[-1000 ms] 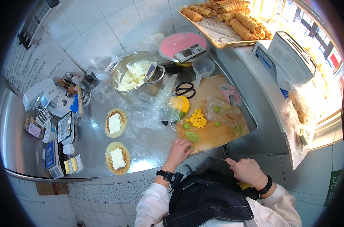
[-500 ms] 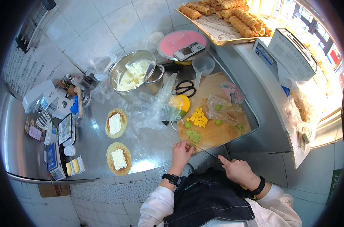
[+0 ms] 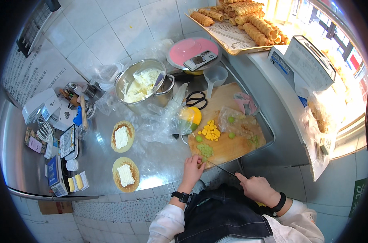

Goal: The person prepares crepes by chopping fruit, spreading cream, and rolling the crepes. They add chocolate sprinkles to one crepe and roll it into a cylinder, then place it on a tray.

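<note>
At the near left edge of the wooden cutting board [image 3: 232,148], my left hand [image 3: 192,170] pinches a small green grape [image 3: 204,159]. My right hand [image 3: 257,189] grips a knife [image 3: 222,169], its blade slanting left with the tip beside the grape. Just beyond my left fingertips lies a pile of chopped green grape [image 3: 206,150]. Yellow mango cubes [image 3: 209,131] are heaped farther back, with a cut mango [image 3: 195,116] behind them to the left. A few whole grapes [image 3: 232,135] sit around the board, one on a clear plastic bag [image 3: 242,124].
Black-handled scissors [image 3: 196,99] rest at the board's far left. Two round pancakes topped with white cream [image 3: 125,175] lie on the steel counter, left. A pot of cream [image 3: 142,85], a plastic scoop [image 3: 214,77] and a phone [image 3: 200,60] on a pink-topped stand are behind.
The whole view has shifted slightly. My left fingers have moved back a little from the blade, so the grape shows more. The knife stays low at the board's near edge.
</note>
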The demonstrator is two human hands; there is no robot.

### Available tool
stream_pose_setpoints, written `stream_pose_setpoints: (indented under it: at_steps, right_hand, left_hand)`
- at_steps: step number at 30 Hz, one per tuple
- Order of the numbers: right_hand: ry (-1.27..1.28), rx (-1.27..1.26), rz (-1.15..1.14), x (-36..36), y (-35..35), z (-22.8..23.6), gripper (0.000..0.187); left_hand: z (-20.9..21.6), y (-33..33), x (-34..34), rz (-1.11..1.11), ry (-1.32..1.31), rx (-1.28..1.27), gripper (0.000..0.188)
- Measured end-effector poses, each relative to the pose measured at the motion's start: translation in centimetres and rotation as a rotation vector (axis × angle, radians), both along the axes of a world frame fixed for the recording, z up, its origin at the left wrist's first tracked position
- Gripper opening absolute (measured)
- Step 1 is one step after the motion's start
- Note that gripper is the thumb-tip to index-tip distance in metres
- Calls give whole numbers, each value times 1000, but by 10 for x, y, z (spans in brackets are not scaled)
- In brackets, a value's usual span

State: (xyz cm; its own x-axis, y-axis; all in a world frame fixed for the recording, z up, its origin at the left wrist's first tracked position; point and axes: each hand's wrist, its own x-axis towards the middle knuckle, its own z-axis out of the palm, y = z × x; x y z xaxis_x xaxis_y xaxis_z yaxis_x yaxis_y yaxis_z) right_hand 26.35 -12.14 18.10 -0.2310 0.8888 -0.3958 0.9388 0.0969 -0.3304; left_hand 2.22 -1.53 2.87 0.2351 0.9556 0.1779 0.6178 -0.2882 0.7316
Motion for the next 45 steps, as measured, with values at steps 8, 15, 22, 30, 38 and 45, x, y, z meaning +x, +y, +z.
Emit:
stream_pose_setpoints:
  at_steps: [8,15,22,30,38,45]
  right_hand:
    - [55,108,-21,-8,2,-11,42]
    - [74,60,-5,-14,11,-15,41]
    - [61,-8,-16,-10,16,-17,41]
    - [442,213,-466,61,-13,-30,36]
    - [225,701,-704,110,80,-78,34]
    - [81,692,-635,128,202,-79,30]
  left_hand:
    - [-2,-3,1,21,27,58,17]
    - [-2,-3,2,37,51,90,15]
    - [1,-4,2,68,139,84,15]
    - [32,6,-7,-31,-4,-133,28]
    - [91,-14,-12,7,-342,-323,50]
    - [106,-15,-19,5,-86,-81,50]
